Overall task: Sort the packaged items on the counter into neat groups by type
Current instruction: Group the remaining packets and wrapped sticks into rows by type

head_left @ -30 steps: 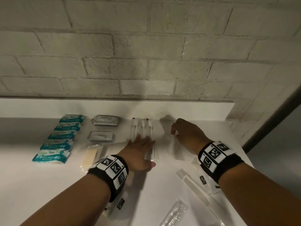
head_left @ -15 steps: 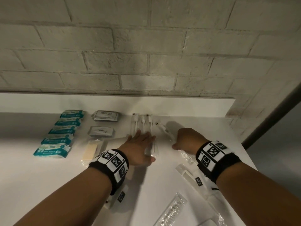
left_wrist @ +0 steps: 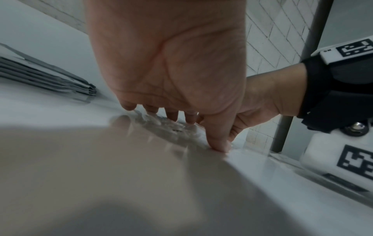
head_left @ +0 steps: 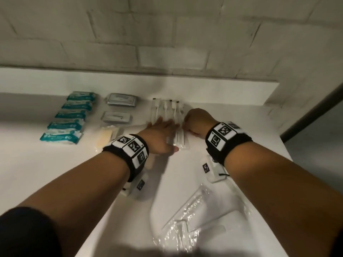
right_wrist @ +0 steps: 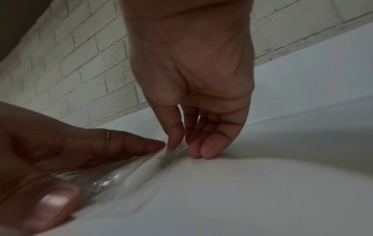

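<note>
Clear toothbrush packets [head_left: 167, 108] lie side by side against the back ledge of the white counter [head_left: 46, 173]. My left hand [head_left: 162, 131] lies flat on their near ends, its straight fingers [left_wrist: 171, 115] pressing the plastic down. Right beside it, my right hand [head_left: 194, 123] is curled, thumb and fingertips [right_wrist: 174, 143] pinching one more clear packet [right_wrist: 171, 155] at the right edge of that row. In the right wrist view the left hand [right_wrist: 80, 148] touches the same wrapper. What the packet holds is hidden by glare.
Several teal packs [head_left: 68, 123] form a column at the far left. Two grey sachets [head_left: 121, 100] and a beige packet [head_left: 104, 138] sit between them and the row. Loose clear packets [head_left: 194, 219] lie near the front right. A brick wall [head_left: 167, 43] stands behind the ledge.
My right hand has slid left with the clear packet, from the open counter up against the row. The left hand has stayed pressed on the packets. The head view has tilted downward.
</note>
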A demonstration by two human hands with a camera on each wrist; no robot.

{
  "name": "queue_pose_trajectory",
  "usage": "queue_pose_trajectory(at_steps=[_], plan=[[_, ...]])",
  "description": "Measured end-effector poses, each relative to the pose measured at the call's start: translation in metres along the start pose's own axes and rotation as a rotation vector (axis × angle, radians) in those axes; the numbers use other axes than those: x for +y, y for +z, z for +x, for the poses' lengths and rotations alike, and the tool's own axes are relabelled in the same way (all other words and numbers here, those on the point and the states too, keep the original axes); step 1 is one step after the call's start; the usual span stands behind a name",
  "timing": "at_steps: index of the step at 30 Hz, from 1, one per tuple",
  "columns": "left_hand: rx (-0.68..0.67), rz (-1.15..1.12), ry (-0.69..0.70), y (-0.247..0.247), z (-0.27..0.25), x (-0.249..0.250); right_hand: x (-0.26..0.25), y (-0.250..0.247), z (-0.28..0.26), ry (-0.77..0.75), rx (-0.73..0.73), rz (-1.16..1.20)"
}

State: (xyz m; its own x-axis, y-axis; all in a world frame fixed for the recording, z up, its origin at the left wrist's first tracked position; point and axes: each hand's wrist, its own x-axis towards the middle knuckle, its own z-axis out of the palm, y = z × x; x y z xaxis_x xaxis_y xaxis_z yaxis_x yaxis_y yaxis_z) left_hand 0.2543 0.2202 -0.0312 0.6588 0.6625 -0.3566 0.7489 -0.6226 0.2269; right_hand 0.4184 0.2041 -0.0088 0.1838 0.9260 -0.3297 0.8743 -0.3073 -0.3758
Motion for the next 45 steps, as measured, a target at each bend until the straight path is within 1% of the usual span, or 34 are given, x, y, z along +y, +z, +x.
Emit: queue_pose_trajectory(at_steps=[2, 5, 7, 9, 10, 12, 14, 16, 18, 20, 23, 25, 28, 29, 30, 32, 34, 35, 36, 37, 40, 42, 43, 45], plan=[[0.003, 0.005, -0.001, 0.002, 0.001, -0.002, -0.002, 0.005, -0.001, -0.042, 0.037, -0.158], [0.011, 0.015, -0.001, 0.004, 0.004, -0.002, -0.001, 0.002, -0.009, -0.084, 0.052, -0.285], [0.008, 0.020, 0.001, 0.003, 0.003, -0.001, 0.001, -0.005, -0.018, -0.123, 0.064, -0.313], [-0.003, 0.025, -0.001, 0.002, 0.001, -0.001, -0.001, -0.010, -0.031, -0.183, 0.045, -0.282], [-0.010, 0.029, -0.004, 0.001, 0.002, 0.000, -0.004, -0.012, -0.042, -0.201, -0.003, -0.237], [-0.018, 0.063, -0.008, 0.000, 0.001, 0.003, -0.004, -0.010, -0.064, -0.219, -0.167, -0.101], [-0.011, 0.096, -0.013, -0.002, 0.000, 0.008, -0.002, -0.002, -0.084, -0.229, -0.297, -0.095], [-0.016, 0.090, -0.023, -0.003, -0.002, 0.011, 0.007, 0.005, -0.092, -0.226, -0.299, -0.121], [-0.006, 0.085, -0.036, -0.001, -0.004, 0.008, 0.020, 0.002, -0.101, -0.202, -0.251, -0.035], [0.045, 0.081, -0.040, 0.001, -0.006, 0.005, 0.039, -0.012, -0.112, -0.166, -0.157, 0.000], [0.123, 0.064, -0.030, 0.000, -0.017, 0.005, 0.075, -0.035, -0.132, -0.050, -0.042, 0.017], [0.153, 0.064, -0.010, -0.003, -0.030, 0.011, 0.097, -0.045, -0.149, 0.062, -0.027, -0.013], [0.178, 0.024, 0.062, -0.001, -0.061, 0.024, 0.118, -0.046, -0.177, 0.268, -0.066, -0.018], [0.164, 0.010, 0.107, 0.000, -0.076, 0.031, 0.119, -0.045, -0.189, 0.320, -0.103, -0.051], [0.119, 0.009, 0.162, 0.004, -0.090, 0.038, 0.119, -0.042, -0.199, 0.355, -0.159, -0.128], [-0.027, 0.047, 0.302, 0.016, -0.123, 0.056, 0.116, -0.032, -0.220, 0.408, -0.238, -0.280], [-0.192, 0.096, 0.423, 0.036, -0.154, 0.074, 0.113, -0.016, -0.236, 0.452, -0.247, -0.339], [-0.249, 0.128, 0.454, 0.049, -0.166, 0.081, 0.112, -0.008, -0.240, 0.457, -0.233, -0.343], [-0.267, 0.161, 0.460, 0.062, -0.175, 0.086, 0.108, 0.001, -0.243, 0.452, -0.217, -0.333], [-0.249, 0.183, 0.456, 0.072, -0.181, 0.089, 0.102, 0.009, -0.245, 0.436, -0.198, -0.324], [-0.104, 0.137, 0.402, 0.085, -0.184, 0.087, 0.084, 0.027, -0.242, 0.330, -0.154, -0.341], [-0.021, 0.100, 0.348, 0.080, -0.186, 0.083, 0.071, 0.033, -0.240, 0.262, -0.182, -0.310], [0.003, 0.090, 0.328, 0.078, -0.187, 0.081, 0.066, 0.036, -0.239, 0.245, -0.222, -0.245], [-0.003, 0.106, 0.300, 0.075, -0.192, 0.077, 0.058, 0.037, -0.239, 0.234, -0.281, 0.015]])
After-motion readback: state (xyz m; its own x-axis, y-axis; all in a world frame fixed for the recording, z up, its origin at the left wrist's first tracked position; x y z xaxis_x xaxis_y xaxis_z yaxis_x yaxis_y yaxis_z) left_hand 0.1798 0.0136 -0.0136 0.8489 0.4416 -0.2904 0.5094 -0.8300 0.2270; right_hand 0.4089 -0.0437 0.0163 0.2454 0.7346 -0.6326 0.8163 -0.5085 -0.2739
